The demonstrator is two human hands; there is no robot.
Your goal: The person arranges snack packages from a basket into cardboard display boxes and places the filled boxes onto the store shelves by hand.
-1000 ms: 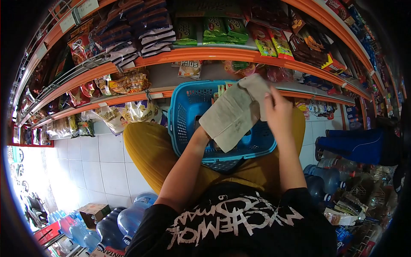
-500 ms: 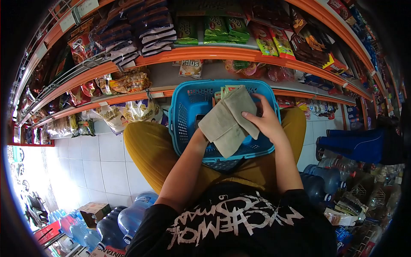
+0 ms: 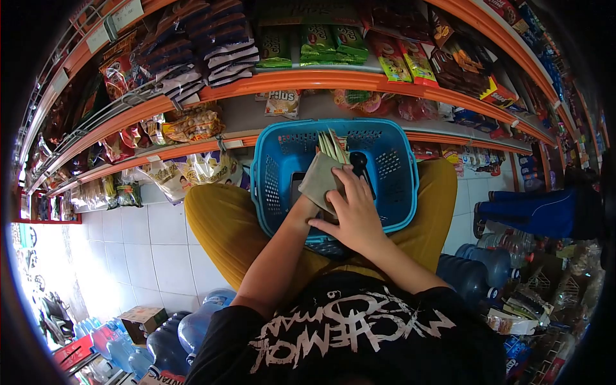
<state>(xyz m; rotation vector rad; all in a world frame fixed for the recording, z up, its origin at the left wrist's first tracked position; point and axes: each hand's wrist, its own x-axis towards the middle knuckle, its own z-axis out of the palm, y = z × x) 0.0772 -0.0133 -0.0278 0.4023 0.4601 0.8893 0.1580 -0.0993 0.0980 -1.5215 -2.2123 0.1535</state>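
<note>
Above the blue basket (image 3: 393, 192), your right hand (image 3: 353, 208) rests loosely spread fingers on the folded grey cloth (image 3: 318, 178), which covers most of your left hand (image 3: 305, 207); I can't tell how its fingers sit.

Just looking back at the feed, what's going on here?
A person in a black printed T-shirt sits with a blue plastic basket in front of them, beside orange-edged shelves of packaged snacks. Their right hand lies over a folded grey-green cloth, fingers spread. The left hand is mostly hidden beneath it, so its grip can't be made out. Thin pale green packets stand in the basket just beyond the cloth.
</note>
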